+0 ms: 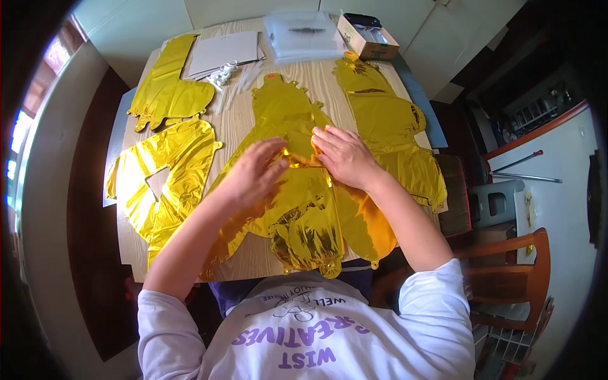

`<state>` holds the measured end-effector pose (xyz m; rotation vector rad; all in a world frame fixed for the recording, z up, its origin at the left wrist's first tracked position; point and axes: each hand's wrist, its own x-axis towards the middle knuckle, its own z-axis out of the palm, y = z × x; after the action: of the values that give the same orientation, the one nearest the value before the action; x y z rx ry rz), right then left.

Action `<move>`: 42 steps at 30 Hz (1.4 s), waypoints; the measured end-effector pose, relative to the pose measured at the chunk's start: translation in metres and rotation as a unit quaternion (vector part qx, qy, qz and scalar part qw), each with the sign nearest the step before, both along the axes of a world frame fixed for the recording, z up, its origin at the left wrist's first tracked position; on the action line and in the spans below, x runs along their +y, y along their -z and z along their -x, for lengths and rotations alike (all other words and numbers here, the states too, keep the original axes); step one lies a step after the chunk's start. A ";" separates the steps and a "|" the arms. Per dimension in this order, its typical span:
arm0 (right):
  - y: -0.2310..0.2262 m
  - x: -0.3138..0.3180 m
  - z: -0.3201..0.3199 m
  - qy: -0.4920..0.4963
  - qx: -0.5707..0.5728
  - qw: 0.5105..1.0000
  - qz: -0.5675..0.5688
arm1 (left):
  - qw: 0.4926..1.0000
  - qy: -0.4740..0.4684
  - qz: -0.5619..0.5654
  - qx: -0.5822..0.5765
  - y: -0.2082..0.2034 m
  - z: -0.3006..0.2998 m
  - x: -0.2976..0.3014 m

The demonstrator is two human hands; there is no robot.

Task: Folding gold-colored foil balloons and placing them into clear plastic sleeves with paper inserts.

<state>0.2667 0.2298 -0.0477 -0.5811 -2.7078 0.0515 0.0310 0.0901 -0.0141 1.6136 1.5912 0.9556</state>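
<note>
A flat, uninflated gold foil balloon (288,114) with small tabs along its edges lies lengthwise down the middle of the table, in front of me. My left hand (256,168), slightly blurred, is over its left side with the fingers apart and a little bent. On the balloon's right side, my right hand (345,155) lies with its fingers stretched out against the foil. Between the hands the foil is creased, with orange patches beside them. The balloon's near end is crumpled and reaches the table's front edge.
More flat gold foil balloons lie at the far left (168,82), near left (171,177) and right (386,120). Behind are white sheets (225,52), white string (223,74), clear plastic bags (303,37) and a cardboard box (369,38). A wooden chair (538,272) stands right of the table.
</note>
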 end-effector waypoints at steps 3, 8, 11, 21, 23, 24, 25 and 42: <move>0.001 0.001 0.000 -0.007 -0.008 1.000 -0.027 | 0.979 0.058 -0.119 0.157 -0.025 0.000 0.029; 0.016 0.008 0.010 -0.017 -0.031 0.999 0.008 | 0.918 0.151 -0.246 0.273 0.021 -0.011 0.086; 0.016 0.004 0.005 0.026 -0.057 0.998 0.003 | 0.916 0.135 -0.290 0.240 0.036 -0.015 0.093; 0.002 -0.003 0.000 0.025 -0.022 0.998 0.053 | 0.931 0.128 -0.256 0.226 0.035 -0.012 0.089; -0.003 0.001 0.008 0.016 -0.039 0.998 0.050 | 0.932 0.099 -0.273 0.219 0.038 -0.006 0.084; -0.008 0.002 0.013 0.010 -0.054 0.997 0.051 | 0.930 0.073 -0.288 0.215 0.037 -0.002 0.080; -0.014 0.005 0.016 0.001 -0.068 0.996 0.053 | 0.928 0.044 -0.304 0.213 0.036 0.004 0.075; -0.023 -0.024 -0.011 0.052 -0.091 0.988 0.111 | 0.961 -0.026 -0.134 0.242 0.022 0.020 -0.146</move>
<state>0.2777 0.2058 -0.0243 -0.8300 -2.8631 0.2899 0.0109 -0.0554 -0.0366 2.1271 1.8939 0.8732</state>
